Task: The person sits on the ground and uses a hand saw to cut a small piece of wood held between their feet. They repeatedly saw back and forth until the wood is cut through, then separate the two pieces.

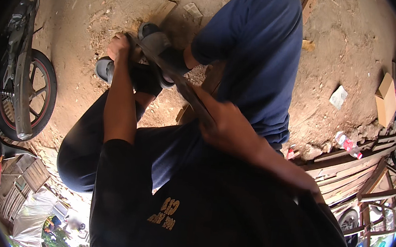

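Note:
A long, dark, flat bar [178,79] slants between my hands, across my feet. My right hand [220,114] wraps round its lower end. My left hand [118,47] is closed on the far end, near the ground; the exact grip is partly hidden. Both feet wear black socks and dark slide sandals, the left sandal [103,69] beside that hand and the right sandal [146,30] partly behind the bar. Below the bar, between my legs, a brown wooden piece [211,79] is partly visible on the dirt.
A motorbike [34,93] stands at the left. On the dirt ground [344,37] lie scraps, a cardboard box [384,98] and a plastic bottle [346,143]. Wooden planks [349,164] and a wooden frame [382,193] are at the lower right.

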{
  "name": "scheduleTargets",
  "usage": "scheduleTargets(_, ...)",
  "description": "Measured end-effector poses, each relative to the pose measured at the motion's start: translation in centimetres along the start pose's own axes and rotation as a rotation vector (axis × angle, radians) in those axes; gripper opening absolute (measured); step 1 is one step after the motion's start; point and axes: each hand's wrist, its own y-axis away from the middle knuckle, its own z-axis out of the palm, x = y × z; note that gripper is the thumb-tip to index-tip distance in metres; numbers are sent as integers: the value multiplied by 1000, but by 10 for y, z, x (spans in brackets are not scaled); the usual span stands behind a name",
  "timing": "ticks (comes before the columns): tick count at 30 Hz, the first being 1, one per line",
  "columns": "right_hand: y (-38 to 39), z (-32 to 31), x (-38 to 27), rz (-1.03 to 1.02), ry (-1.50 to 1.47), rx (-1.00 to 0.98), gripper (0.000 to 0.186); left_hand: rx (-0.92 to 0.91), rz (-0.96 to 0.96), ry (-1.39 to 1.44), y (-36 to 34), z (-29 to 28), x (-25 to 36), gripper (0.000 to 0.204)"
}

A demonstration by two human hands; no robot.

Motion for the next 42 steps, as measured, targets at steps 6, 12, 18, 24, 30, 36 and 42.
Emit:
scheduleTargets(6, -33, 7, 6, -52, 56, 6, 59, -18, 9, 33, -6, 2, -2, 66)
scheduleTargets(12, 27, -11, -9, -15, -11, 0, 51, -27, -132, 112, 9, -18, 6, 66)
scheduleTargets(18, 7, -15, -44, 21, -25, -258, 59, -101, -122, 71, -2, -15, -5, 64)
scheduleTargets(24, 34, -37, 6, -58, -63, -32, 55, -84, -48, 76, 10, -26, 11, 64)
scheduleTargets(30, 62, -75, -11, 42, -162, 14, 47, -96, -112, 108, 1, -18, -5, 62)
scheduleTargets(36, 38, -73, -5, 39, -227, 149, 45, -94, -51, 130, 12, -28, 7, 59)
scheduleTargets(42, -16, -49, -4, 69, -372, 106, 42, -97, -21, 128, 19, -33, 11, 54)
